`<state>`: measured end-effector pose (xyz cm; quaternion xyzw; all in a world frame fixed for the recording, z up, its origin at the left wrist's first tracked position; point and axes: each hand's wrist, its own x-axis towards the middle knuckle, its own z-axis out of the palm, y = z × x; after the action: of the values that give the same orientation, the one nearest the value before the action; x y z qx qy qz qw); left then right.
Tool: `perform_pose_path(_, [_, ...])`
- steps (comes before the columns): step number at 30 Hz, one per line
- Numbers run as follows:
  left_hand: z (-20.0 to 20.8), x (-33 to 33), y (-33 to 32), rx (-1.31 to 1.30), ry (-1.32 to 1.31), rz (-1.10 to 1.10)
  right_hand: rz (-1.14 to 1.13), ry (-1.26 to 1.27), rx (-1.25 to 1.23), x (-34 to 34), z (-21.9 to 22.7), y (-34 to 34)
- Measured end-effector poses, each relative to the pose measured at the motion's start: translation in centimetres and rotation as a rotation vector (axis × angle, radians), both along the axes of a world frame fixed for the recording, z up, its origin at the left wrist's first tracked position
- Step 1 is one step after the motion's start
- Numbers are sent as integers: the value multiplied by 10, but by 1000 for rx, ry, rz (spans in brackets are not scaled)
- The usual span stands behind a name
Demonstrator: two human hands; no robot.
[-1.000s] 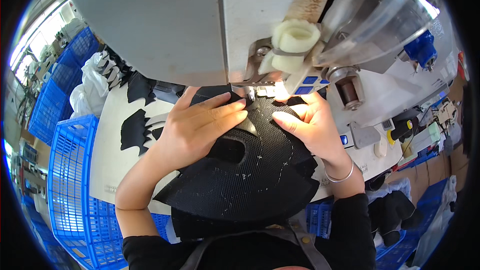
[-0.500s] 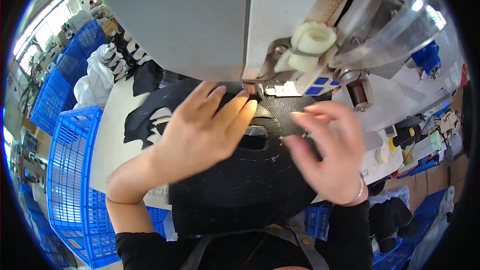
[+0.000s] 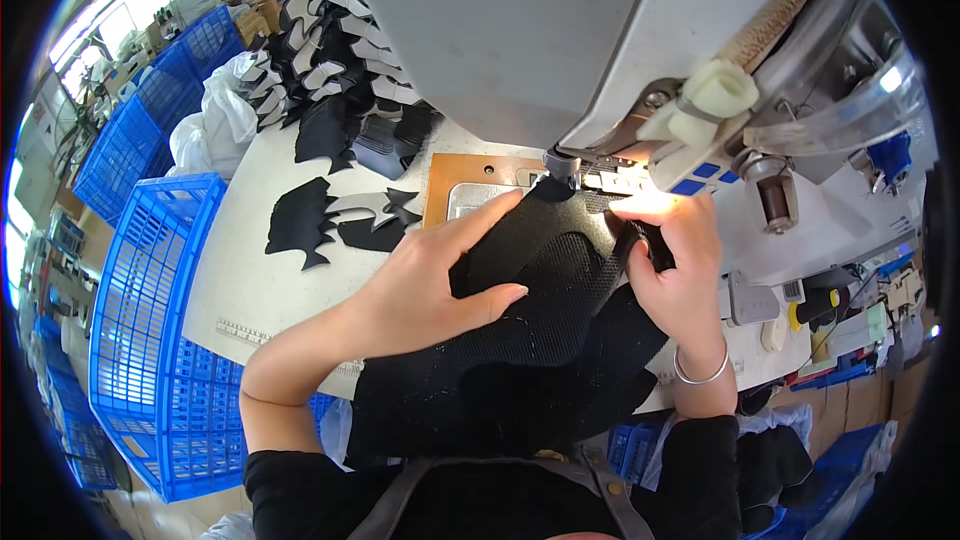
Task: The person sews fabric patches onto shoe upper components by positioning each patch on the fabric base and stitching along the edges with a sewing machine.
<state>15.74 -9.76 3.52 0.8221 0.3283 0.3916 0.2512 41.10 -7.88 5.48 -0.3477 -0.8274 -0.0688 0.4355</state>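
A black mesh fabric piece point(image 3: 540, 315) lies under the head of a grey sewing machine point(image 3: 500, 30), its far end at the needle area point(image 3: 563, 168). My left hand point(image 3: 425, 280) rests on the left side of the fabric, thumb and forefinger spread wide apart. On the right, my right hand point(image 3: 685, 250) pinches a folded edge of the fabric between thumb and fingers, just beside the lit needle area. The near part of the fabric hangs over the table's front edge toward my lap.
Black and grey cut pieces point(image 3: 300, 225) lie on the white table point(image 3: 240, 290), with a heap of more cut pieces point(image 3: 330, 50) behind. A blue crate point(image 3: 150, 340) stands at the left. A thread spool point(image 3: 775, 205) sits on the machine's right.
The fabric has been turned and shifted under the machine. My right hand, apart from it before, now pinches its edge. My left hand has drawn back from the needle. The view has shifted.
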Motion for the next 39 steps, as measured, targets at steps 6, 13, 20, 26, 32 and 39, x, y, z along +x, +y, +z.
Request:
perform_pose_path(6, [8,0,-15,-167,51,65,23,13,-87,10,-5,2])
perform_pose_path(13, [18,-1,-25,-37,245,242,60,108,18,3,-19,13])
perform_pose_path(20, [15,3,-23,-101,162,183,39,154,52,13,-26,23])
perform_pose_path(26, [12,-5,-19,6,197,134,75,132,89,11,-25,21])
perform_pose_path(32, [16,-3,-12,38,146,192,14,109,138,8,-23,24])
perform_pose_path(39, [36,-2,-2,535,169,506,-6,61,203,6,-23,23])
